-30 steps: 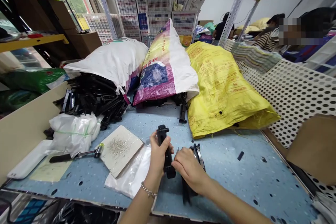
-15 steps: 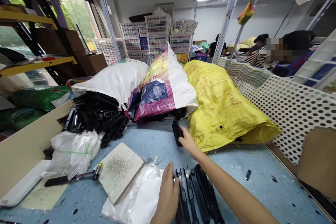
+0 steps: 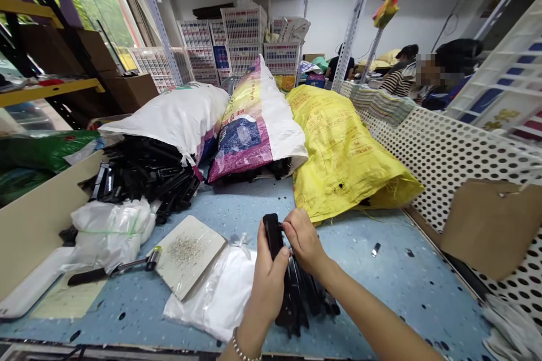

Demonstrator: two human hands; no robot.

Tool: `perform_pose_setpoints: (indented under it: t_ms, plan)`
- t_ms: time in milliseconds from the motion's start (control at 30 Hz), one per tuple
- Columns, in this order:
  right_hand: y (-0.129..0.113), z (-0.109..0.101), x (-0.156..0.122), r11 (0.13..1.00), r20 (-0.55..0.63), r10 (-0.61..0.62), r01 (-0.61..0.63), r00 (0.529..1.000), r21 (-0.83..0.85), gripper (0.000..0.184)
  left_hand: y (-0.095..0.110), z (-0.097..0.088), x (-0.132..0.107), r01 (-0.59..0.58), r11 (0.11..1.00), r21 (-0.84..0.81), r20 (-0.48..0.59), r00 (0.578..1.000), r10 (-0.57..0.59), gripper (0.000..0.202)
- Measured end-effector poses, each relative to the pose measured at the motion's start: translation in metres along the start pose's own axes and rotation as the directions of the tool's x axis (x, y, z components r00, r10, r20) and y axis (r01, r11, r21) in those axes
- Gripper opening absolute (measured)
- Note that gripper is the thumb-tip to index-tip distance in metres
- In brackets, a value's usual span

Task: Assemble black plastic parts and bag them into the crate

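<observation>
My left hand (image 3: 271, 276) is wrapped round a long black plastic piece (image 3: 273, 232), thumb on the near side, its top end standing above the fingers. Right beside it, my right hand (image 3: 304, 240) is closed in a pinch at the piece's upper right side. A small dark bit shows at its fingertips, too little to name. Beneath both hands lie several long black parts (image 3: 311, 293), partly hidden by my hands. A white plastic-wrapped bundle (image 3: 228, 287) is left of my left hand, with a pale square board (image 3: 199, 276) strewn with grit next to it.
A black-handled hammer (image 3: 91, 276) lies at the left near a clear bag bundle (image 3: 112, 231). White sacks (image 3: 169, 115) and a yellow sack (image 3: 339, 152) stand at the back, with a heap of black parts (image 3: 144, 169) at left. A perforated white panel (image 3: 478, 158) bounds the right; people sit beyond.
My right hand has drawn back toward me from near the yellow sack, bringing the black piece. My left hand has risen from beside the black parts and now holds it. The view has shifted slightly.
</observation>
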State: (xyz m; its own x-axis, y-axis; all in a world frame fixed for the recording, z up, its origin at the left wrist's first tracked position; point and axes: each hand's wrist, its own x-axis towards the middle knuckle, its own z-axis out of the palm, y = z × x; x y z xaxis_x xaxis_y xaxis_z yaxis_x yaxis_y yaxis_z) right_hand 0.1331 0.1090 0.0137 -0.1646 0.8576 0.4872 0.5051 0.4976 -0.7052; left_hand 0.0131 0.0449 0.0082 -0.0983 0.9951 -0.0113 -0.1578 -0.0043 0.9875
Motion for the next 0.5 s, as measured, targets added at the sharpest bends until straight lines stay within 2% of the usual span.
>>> perform_pose_setpoints:
  t_ms: [33, 100, 167, 200, 233, 300, 367, 433, 500]
  plan:
    - [-0.002, 0.005, -0.001, 0.993, 0.018, 0.07, -0.072, 0.997, 0.092, 0.034, 0.001, 0.0, 0.0, -0.047, 0.998, 0.038, -0.011, 0.999, 0.047, 0.062]
    - [-0.006, 0.012, -0.005, 0.928, 0.135, 0.216, -0.246, 0.967, 0.278, 0.037, 0.005, -0.005, 0.003, -0.084, 0.993, 0.082, -0.034, 0.996, 0.088, 0.062]
    - [-0.01, 0.012, -0.011, 0.874, 0.28, 0.239, -0.332, 0.93, 0.356, 0.04, 0.011, -0.013, 0.01, -0.027, 0.998, 0.064, -0.077, 0.996, 0.032, 0.061]
    - [-0.011, 0.01, -0.016, 0.891, 0.327, 0.194, -0.305, 0.925, 0.336, 0.041, 0.015, -0.018, 0.014, 0.027, 0.999, 0.035, -0.098, 0.995, -0.024, 0.06]
    - [-0.012, 0.008, -0.022, 0.933, 0.35, 0.119, -0.225, 0.929, 0.281, 0.04, 0.019, -0.023, 0.017, 0.085, 0.996, -0.002, -0.108, 0.99, -0.085, 0.058]
    - [-0.012, 0.004, -0.036, 0.995, 0.376, -0.085, 0.056, 0.923, 0.087, 0.036, 0.025, -0.03, 0.022, 0.185, 0.98, -0.077, -0.082, 0.978, -0.191, 0.054]
    - [-0.012, 0.003, -0.052, 0.943, 0.395, -0.243, 0.311, 0.886, -0.115, 0.031, 0.029, -0.032, 0.023, 0.236, 0.961, -0.147, -0.042, 0.969, -0.245, 0.052]
    - [-0.012, 0.007, -0.064, 0.887, 0.397, -0.288, 0.399, 0.872, -0.232, 0.03, 0.028, -0.032, 0.023, 0.23, 0.954, -0.193, -0.067, 0.967, -0.247, 0.054]
    - [-0.011, 0.012, -0.07, 0.888, 0.425, -0.249, 0.38, 0.87, -0.259, 0.03, 0.021, -0.037, 0.022, 0.221, 0.958, -0.185, -0.114, 0.963, -0.244, 0.058]
